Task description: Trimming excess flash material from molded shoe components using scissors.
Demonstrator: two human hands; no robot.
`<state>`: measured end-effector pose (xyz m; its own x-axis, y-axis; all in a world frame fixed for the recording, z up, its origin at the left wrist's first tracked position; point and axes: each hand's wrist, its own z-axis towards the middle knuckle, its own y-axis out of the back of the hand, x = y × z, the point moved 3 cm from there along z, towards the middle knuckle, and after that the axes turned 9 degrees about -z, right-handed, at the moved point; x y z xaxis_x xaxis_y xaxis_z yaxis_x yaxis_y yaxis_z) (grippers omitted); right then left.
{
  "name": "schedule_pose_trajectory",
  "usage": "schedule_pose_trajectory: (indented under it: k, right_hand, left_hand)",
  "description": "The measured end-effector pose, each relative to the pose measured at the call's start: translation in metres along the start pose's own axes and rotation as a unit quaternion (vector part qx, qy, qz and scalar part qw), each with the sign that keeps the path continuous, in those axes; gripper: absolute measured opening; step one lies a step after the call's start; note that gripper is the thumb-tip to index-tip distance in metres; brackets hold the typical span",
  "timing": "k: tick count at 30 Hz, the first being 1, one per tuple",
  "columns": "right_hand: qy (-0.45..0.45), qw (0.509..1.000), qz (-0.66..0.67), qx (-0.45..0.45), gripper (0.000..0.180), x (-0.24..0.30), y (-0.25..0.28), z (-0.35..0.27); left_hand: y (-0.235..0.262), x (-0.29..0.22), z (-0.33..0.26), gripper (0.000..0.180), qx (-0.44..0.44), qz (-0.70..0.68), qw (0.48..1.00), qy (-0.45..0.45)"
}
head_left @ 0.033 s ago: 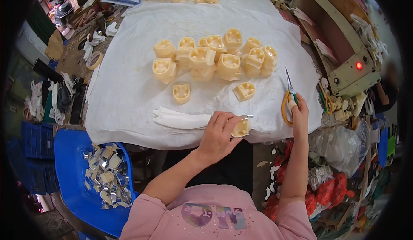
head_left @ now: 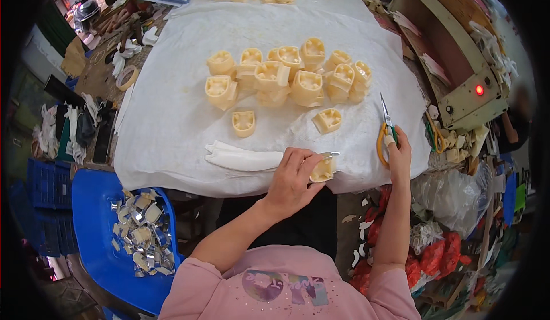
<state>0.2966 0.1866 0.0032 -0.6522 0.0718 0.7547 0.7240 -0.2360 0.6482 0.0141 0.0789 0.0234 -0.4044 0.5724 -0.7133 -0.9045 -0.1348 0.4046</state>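
My left hand (head_left: 295, 174) is closed around a cream-coloured moulded piece (head_left: 322, 171) at the table's near edge. A thin silvery strip (head_left: 329, 154) lies along the far side of that piece. Several white strips (head_left: 243, 157) are stacked flat, just left of my left hand. My right hand (head_left: 399, 151) rests further right, its fingers on the handles of a pair of scissors (head_left: 385, 115) with yellow and green grips, blades pointing away. Beyond my hands, two single cream pieces (head_left: 243, 123) lie apart from a cluster of several similar pieces (head_left: 271, 76).
White cloth (head_left: 166, 125) covers the table. A blue tub (head_left: 91, 228) of silvery and cream parts stands lower left. A metal machine box (head_left: 464, 99) with a lit red lamp is at the right, near other scissors (head_left: 435, 132). Red bags (head_left: 432, 255) lie lower right.
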Motion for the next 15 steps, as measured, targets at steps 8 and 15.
schedule_pose_trajectory:
  k: [8,15]
  right_hand:
    - [0.199,0.898,-0.386,-0.066,0.044,-0.02,-0.017,-0.006]
    - [0.16,0.882,-0.43,-0.108,0.042,0.002,-0.018,-0.01]
  left_hand:
    - [0.026,-0.008,-0.02,0.054,-0.104,-0.076,0.991,0.025]
    - [0.127,0.011,-0.085,0.045,-0.258,0.057,0.95,0.168]
